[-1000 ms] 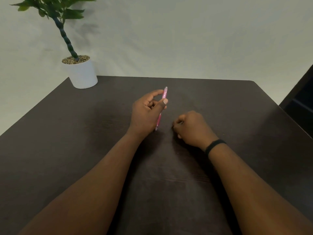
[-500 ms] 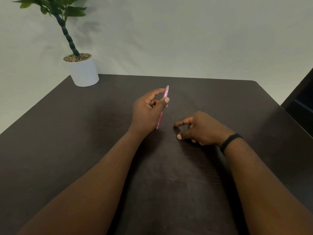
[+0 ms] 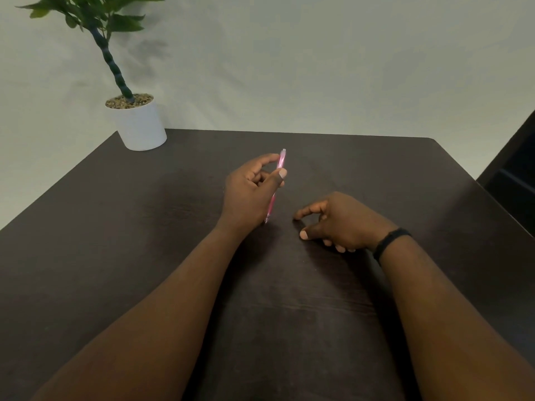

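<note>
A slim pink pen (image 3: 281,162) stands nearly upright in my left hand (image 3: 249,192), gripped between the thumb and curled fingers, its tip touching the dark brown table (image 3: 144,227) near the middle. My right hand (image 3: 338,221) rests on the table just right of the pen tip. Its index finger and thumb stretch out toward the pen and the other fingers are tucked under; it holds nothing. A black band sits on my right wrist.
A white pot (image 3: 139,125) with a green plant stands at the table's far left corner. A pale wall lies behind the table. A dark piece of furniture (image 3: 515,175) rises beyond the right edge.
My right hand has uncurled from a fist, slid a little to the right and stretched its index finger and thumb out. My left hand and the pen have stayed in place.
</note>
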